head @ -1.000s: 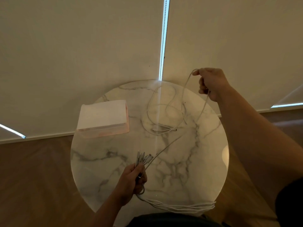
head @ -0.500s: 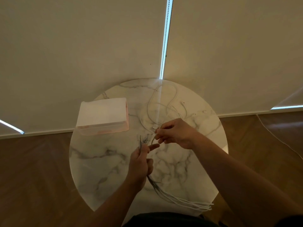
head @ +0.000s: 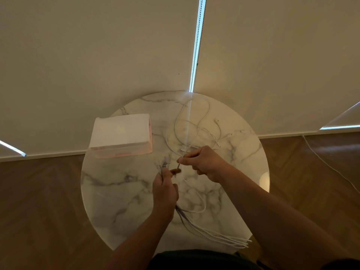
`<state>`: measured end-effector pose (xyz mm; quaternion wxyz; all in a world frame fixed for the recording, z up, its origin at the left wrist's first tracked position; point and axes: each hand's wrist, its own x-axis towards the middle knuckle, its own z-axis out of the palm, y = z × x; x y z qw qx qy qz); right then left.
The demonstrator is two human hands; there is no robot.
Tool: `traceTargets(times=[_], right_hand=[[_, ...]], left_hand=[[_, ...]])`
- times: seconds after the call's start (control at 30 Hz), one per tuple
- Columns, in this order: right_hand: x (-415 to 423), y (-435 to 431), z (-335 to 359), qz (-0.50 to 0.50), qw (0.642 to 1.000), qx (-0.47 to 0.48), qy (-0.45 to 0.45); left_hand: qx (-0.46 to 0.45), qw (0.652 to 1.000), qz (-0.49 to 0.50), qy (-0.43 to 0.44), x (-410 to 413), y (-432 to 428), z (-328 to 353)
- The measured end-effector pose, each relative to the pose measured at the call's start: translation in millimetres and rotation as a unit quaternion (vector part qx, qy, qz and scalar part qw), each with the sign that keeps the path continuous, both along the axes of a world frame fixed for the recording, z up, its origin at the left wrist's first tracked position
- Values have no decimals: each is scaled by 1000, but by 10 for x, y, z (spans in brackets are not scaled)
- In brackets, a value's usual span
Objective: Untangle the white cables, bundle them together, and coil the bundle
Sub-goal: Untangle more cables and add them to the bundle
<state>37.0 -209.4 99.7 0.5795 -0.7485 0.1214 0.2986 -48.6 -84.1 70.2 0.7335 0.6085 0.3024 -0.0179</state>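
Over the middle of a round marble table (head: 120, 203), my left hand (head: 164, 191) grips a bundle of several white cables (head: 210, 232); their plug ends fan out above my fist and the long tails trail off the table's near right edge. My right hand (head: 202, 162) pinches the plug end of one more white cable close to the bundle's plugs. That cable loops down to the table just right of my left hand. Loose white cables (head: 192, 125) lie in tangled loops on the far part of the table, behind my right hand.
A white and pink box (head: 120, 133) stands at the table's back left. Cream blinds hang right behind the table. Wooden floor surrounds it, with a thin white cord (head: 329, 164) lying on the floor at the right.
My right hand came down from high at the back right to the table's middle, bringing a cable end next to the bundle. My left hand rose slightly with the bundle.
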Motion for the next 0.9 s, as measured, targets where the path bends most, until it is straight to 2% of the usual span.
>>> traceTargets(times=[0.07,0.1,0.17,0.23,0.27,0.33,0.5,0.6,0.77,0.9], right_hand=[[37,25,7,-52,998,-3,28],[82,20,28,-97,993,29,60],[221,-29,149,-203,958,156,130],[446,-146,315,-280,915,259,133],[568,-215,408,-297,905,280,120],[778,-338,575,-301,912,263,88],[987,-478,667,-295,947,127,14],[988,-493,574,-303,946,117,0],[1065,-664,568,-325,932,163,-14],[1129,-750,572,-277,959,11,-52]], left_hand=[[-14,1000,-24,15,15,6,4],[-24,999,-26,15,12,16,2],[-37,999,-26,10,-29,49,-27],[-51,998,-28,4,-121,88,-67],[-60,998,-27,1,-174,112,-84],[-75,997,-23,-5,-255,155,-108],[-85,995,-32,-28,-265,182,-107],[-80,996,-30,-28,-265,203,-126],[-56,998,-15,11,-392,343,-302],[-52,998,-3,40,-462,407,-415]])
